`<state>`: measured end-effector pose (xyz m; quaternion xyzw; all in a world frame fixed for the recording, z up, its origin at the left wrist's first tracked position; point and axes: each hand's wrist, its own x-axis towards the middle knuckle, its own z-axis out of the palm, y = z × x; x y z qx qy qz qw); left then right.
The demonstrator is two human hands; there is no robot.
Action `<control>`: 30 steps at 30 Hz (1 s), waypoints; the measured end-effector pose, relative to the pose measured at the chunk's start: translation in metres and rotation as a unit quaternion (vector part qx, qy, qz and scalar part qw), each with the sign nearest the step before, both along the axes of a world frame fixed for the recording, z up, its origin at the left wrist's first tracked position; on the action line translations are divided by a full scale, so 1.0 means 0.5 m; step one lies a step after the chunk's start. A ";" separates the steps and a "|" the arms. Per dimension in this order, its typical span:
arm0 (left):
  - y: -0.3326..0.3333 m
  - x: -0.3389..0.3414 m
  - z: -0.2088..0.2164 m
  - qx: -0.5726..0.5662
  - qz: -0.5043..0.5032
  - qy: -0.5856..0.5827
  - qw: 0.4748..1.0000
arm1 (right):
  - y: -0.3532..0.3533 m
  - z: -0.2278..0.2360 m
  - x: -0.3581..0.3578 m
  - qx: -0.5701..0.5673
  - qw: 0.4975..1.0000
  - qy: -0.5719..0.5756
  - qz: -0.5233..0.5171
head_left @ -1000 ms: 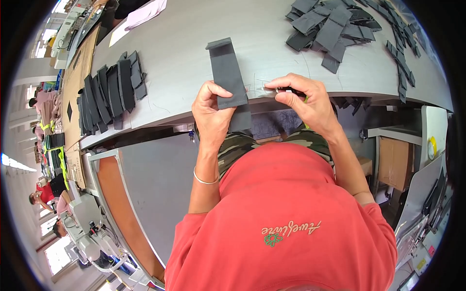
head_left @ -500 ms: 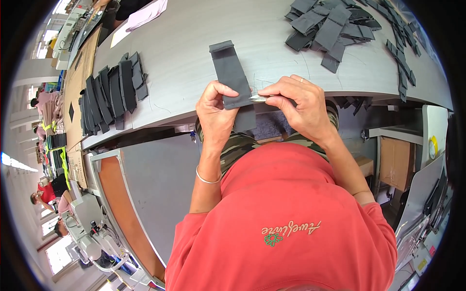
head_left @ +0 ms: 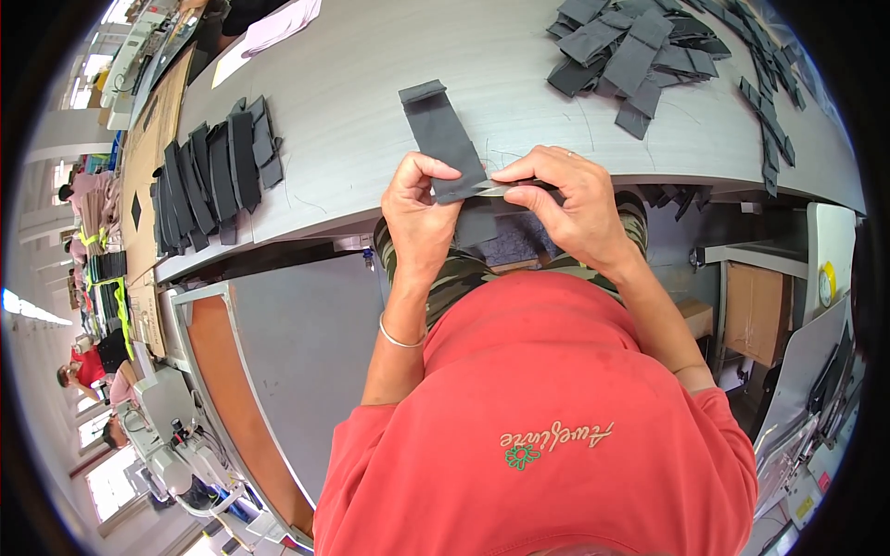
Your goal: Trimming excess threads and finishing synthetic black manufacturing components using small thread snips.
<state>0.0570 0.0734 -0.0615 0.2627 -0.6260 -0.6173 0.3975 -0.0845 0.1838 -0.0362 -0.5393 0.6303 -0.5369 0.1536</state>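
Note:
A dark grey fabric strip [head_left: 445, 139] with a folded far end is pinched near its lower part by my left hand [head_left: 422, 208], thumb on top. Its far part lies over the table, and another length hangs below my fingers past the front edge. Closed around small thread snips [head_left: 489, 188], my right hand [head_left: 575, 204] is just to the right of the strip. The silver blade tips meet the strip's right edge; most of the snips' body is hidden in my fingers. A few loose threads lie on the table beyond them.
A row of dark strips [head_left: 218, 171] lies at the table's left. A heap of grey strips [head_left: 621, 56] is at the far right, with more strips [head_left: 765, 120] along the right edge. Pink and white papers [head_left: 278, 28] lie far left. Sewing machines [head_left: 171, 431] stand lower left.
My left hand and the strip's near end have shifted slightly right, and my right hand slightly left. The snips' blades now show apart at the strip's edge. The piles are unchanged.

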 end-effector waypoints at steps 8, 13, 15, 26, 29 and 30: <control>0.010 -0.005 0.005 -0.064 0.017 -0.036 0.997 | -0.011 -0.008 0.015 -0.011 0.999 0.037 0.000; 0.010 -0.005 0.001 -0.051 0.016 -0.036 0.998 | -0.014 -0.014 0.018 -0.011 0.999 0.040 -0.004; 0.010 -0.006 0.000 -0.048 0.018 -0.035 0.998 | -0.014 -0.016 0.018 -0.008 0.999 0.037 -0.005; 0.011 -0.008 0.000 -0.011 0.020 -0.025 0.999 | -0.009 -0.016 0.015 0.025 0.985 -0.165 0.033; 0.008 -0.006 -0.001 -0.023 0.029 -0.033 0.999 | -0.005 -0.008 0.009 0.041 0.995 -0.090 0.005; 0.008 -0.005 -0.002 -0.023 0.029 -0.033 0.999 | -0.006 -0.008 0.009 0.041 0.995 -0.090 0.006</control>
